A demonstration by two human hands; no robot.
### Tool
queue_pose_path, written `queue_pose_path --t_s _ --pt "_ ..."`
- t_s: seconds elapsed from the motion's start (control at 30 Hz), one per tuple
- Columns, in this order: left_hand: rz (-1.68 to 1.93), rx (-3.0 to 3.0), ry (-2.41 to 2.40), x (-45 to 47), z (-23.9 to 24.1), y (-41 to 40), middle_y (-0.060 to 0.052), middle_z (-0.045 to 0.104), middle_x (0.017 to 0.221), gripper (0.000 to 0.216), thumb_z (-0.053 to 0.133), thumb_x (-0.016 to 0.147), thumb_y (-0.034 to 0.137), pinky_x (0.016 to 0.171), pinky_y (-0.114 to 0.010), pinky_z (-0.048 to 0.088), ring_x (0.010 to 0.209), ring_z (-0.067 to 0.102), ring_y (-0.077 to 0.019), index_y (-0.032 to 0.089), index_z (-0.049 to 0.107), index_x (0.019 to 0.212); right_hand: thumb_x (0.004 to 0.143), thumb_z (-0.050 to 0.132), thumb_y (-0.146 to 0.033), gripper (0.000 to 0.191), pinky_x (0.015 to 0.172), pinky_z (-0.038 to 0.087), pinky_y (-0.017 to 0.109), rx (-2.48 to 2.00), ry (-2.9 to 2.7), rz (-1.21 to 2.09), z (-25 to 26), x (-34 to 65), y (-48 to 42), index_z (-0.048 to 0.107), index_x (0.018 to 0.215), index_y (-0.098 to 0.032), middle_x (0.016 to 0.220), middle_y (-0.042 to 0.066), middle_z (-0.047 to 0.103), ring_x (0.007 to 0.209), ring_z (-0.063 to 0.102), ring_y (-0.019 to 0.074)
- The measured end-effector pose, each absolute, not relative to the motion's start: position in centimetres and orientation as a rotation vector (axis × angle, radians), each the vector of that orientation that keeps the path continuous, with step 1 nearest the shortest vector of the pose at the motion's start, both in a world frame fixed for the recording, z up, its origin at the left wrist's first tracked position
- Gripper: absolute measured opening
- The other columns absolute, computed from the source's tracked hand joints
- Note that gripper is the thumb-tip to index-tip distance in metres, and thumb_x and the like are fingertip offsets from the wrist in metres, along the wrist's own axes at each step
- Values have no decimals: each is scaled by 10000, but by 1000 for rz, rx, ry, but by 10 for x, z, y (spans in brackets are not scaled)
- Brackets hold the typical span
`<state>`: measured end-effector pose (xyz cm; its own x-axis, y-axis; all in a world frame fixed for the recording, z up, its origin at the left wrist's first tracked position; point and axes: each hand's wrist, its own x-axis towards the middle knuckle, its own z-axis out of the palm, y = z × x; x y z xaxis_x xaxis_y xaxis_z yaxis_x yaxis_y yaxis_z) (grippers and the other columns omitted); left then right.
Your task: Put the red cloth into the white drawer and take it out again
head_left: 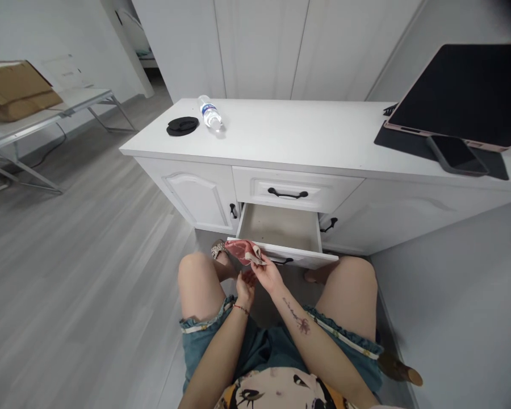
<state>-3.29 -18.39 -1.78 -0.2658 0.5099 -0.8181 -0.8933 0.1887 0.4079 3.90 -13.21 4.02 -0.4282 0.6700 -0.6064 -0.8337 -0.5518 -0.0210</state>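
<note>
Head view: person sits in front of a white wooden cabinet (306, 136), knees apart. Right hand (267, 274) pinches a small pink-red folded cloth (243, 250) with a cream edge, fingers closed on it, held just over the front left corner of the open lower drawer (281, 230) of the cabinet. Left hand (246, 287) sits just below the cloth, touching the right hand, fingers partly curled; cannot tell if it grips the cloth. Closed upper drawer with black handle (288, 194) is right above the open one. On the cabinet top: clear plastic water bottle (210, 113) lying at the left end, flat black round pad (182, 125) beside it, dark tablet (464, 94) and black phone (456, 154) at the right end.
</note>
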Motion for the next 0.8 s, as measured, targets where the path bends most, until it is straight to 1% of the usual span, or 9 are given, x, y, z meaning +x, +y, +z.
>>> queue_pose_path --t_s 0.07,0.13,0.23,0.37,0.47,0.63,0.8 --pt "1402 -409 1169 -30 -18 -183 -78 630 687 305 425 915 294 644 -261 463 629 602 -151 150 619 728 957 344 -155 328 730 555 245 -645 377 2053 46 50 -133 643 1091 -172 981 53 739 888 678 116" --pt "1379 -372 1127 -28 -17 -183 -85 656 718 293 434 909 304 642 -267 475 650 622 -160 153 639 763 960 309 -160 373 737 550 242 -590 367 2047 49 60 -134 619 1167 -184 1094 68 714 980 659 117" --pt "1348 -322 1074 -24 -15 -181 -84 676 747 254 474 891 303 650 -274 487 666 636 -164 154 652 788 942 288 -132 417 742 546 247 -573 316 2035 49 76 -137 608 1199 -202 1163 65 690 1104 614 132" --pt "1311 -281 1009 -18 -13 -175 -88 688 813 240 502 883 333 692 -284 494 738 653 -172 158 654 823 913 312 -110 405 768 543 269 -581 294 1999 42 94 -140 642 1129 -200 1119 52 708 1177 572 157" --pt "1292 -257 961 -14 -13 -171 -93 682 861 232 516 872 359 735 -301 493 807 655 -185 170 649 849 895 322 -99 393 769 546 286 -599 327 1957 39 106 -142 657 1078 -190 1077 49 719 1171 577 167" --pt "1276 -249 930 -7 -10 -165 -79 656 833 221 545 852 373 749 -314 487 776 626 -175 178 637 805 874 337 -77 394 768 545 285 -597 337 1898 40 127 -144 658 1078 -177 1035 56 727 1137 596 159" --pt "1269 -177 898 -3 -7 -161 -67 655 828 198 549 852 353 691 -290 474 752 614 -163 182 646 844 862 339 -75 394 759 541 277 -620 389 1857 41 149 -147 664 1058 -179 1054 67 720 1147 587 158"
